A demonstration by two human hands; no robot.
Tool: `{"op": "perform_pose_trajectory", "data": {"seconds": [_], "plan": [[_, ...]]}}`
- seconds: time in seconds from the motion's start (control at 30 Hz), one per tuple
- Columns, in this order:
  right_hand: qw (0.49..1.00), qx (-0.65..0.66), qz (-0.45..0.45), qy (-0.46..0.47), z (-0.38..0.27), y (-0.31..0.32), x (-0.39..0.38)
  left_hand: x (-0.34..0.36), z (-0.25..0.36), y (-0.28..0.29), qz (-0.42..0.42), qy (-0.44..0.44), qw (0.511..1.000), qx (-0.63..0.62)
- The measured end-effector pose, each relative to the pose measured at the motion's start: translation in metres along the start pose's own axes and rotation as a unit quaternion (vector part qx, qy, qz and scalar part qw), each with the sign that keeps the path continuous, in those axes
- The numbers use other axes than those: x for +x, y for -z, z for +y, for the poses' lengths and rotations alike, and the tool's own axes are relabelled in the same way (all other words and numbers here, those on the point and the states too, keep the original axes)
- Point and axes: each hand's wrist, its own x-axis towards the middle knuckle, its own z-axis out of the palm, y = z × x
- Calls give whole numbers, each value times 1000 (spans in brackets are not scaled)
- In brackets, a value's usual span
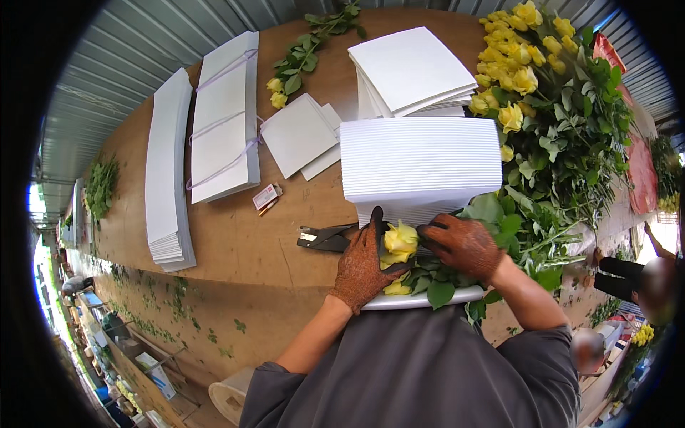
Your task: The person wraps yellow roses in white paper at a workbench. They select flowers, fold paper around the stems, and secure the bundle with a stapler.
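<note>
Yellow roses with green leaves lie close to my body, one bloom (401, 241) standing between my hands and another (397, 287) just below. My left hand (362, 267), in a brown glove with dark fingertips, curves around the upper bloom's left side, with thumb and forefinger on either side of it. On the right, my gloved right hand (464, 246) has its fingers curled beside the same bloom; what they pinch is hidden. Under the leaves shows a silvery rounded edge (428, 299). A black stapler-like tool (327, 237) lies left of my left hand.
A tall stack of white sheets (421, 157) stands just beyond my hands, with more white card (410, 68) behind. A heap of yellow roses (524, 78) fills the right side. White bundles (225, 121) and a small box (267, 197) lie on the brown table (300, 207).
</note>
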Motion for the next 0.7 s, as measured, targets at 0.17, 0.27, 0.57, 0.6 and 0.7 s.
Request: {"op": "perform_pose_trajectory", "data": {"seconds": [0.17,0.27,0.57,0.6,0.7], "plan": [[1000,6,-23,15,11,-36,1,0,3,1,1,-12,1000,22],[999,-14,-34,40,12,-35,-2,3,13,8,-12,-34,998,54],[977,58,-133,-157,81,139,14,-1,20,13,-43,-31,996,72],[964,-9,-92,-248,107,159,23,0,20,13,-48,-39,995,74],[895,-277,44,-347,222,151,2,8,24,13,-65,-74,992,75]]}}
